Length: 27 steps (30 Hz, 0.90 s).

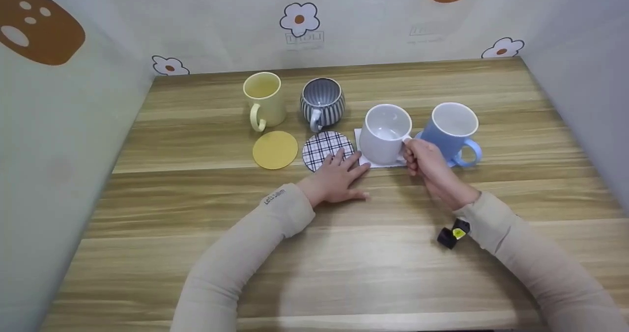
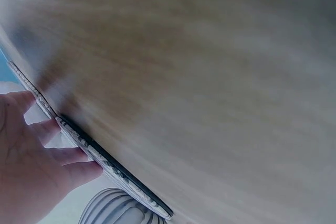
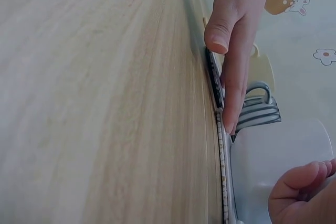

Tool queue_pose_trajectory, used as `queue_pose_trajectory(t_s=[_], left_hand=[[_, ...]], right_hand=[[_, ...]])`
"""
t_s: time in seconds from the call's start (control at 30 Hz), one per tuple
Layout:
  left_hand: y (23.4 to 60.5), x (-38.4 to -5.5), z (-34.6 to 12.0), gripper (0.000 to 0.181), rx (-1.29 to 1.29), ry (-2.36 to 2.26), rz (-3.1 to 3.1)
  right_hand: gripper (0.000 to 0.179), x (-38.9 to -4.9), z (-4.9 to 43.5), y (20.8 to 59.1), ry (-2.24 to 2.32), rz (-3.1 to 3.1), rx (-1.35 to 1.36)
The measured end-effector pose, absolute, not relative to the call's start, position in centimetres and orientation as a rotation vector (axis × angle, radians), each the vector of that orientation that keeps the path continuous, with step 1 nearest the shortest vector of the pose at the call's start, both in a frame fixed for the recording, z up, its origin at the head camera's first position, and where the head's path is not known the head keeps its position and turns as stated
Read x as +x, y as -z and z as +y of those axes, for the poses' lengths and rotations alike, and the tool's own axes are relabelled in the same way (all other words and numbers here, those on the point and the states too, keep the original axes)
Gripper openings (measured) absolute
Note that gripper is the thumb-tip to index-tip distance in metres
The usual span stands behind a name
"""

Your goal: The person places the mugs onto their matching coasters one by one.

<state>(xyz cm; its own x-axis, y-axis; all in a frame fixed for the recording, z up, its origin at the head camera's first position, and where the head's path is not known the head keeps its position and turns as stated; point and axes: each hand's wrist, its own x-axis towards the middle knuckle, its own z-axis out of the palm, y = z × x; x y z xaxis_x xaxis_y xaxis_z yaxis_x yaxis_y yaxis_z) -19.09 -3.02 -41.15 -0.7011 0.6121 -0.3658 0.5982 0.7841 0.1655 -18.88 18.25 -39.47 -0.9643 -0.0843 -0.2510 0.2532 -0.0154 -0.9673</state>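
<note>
My right hand (image 1: 426, 164) grips the handle of a white mug (image 1: 384, 143), which stands on a white square coaster (image 1: 377, 165). Spread and straight, the fingers of my left hand (image 1: 339, 177) rest at the near edge of a round plaid coaster (image 1: 322, 148); one fingertip reaches the corner of the white coaster. In the left wrist view, those fingers lie along the rim of the plaid coaster (image 2: 113, 169). The right wrist view shows the white mug (image 3: 278, 156) upright on its coaster, its handle hidden.
Right of the white mug stands a blue mug (image 1: 444, 135) on a blue coaster. Behind the plaid coaster is a grey striped mug (image 1: 331, 111). A yellow mug (image 1: 272, 108) stands behind a round yellow coaster (image 1: 275, 150). Patterned walls enclose the wooden table (image 1: 344, 268).
</note>
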Motion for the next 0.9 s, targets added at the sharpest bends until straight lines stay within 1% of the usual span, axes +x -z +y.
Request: queue_pose_trajectory(t_s=[0.37,0.67,0.9], left_hand=[[40.9,-19.0,-3.1,0.074,0.927,-0.071,2.567],[40.7,-18.9,-3.2,0.075,0.925,-0.075,2.567],[40.7,-18.9,-3.1,0.073,0.935,-0.073,2.566]], right_hand=[[0.032,-18.8,18.7,39.4,2.064,1.994,0.138],[0.03,-19.0,19.8,38.9,1.812,2.1,-0.037],[0.027,-18.8,19.8,38.5,1.732,2.166,-0.014]])
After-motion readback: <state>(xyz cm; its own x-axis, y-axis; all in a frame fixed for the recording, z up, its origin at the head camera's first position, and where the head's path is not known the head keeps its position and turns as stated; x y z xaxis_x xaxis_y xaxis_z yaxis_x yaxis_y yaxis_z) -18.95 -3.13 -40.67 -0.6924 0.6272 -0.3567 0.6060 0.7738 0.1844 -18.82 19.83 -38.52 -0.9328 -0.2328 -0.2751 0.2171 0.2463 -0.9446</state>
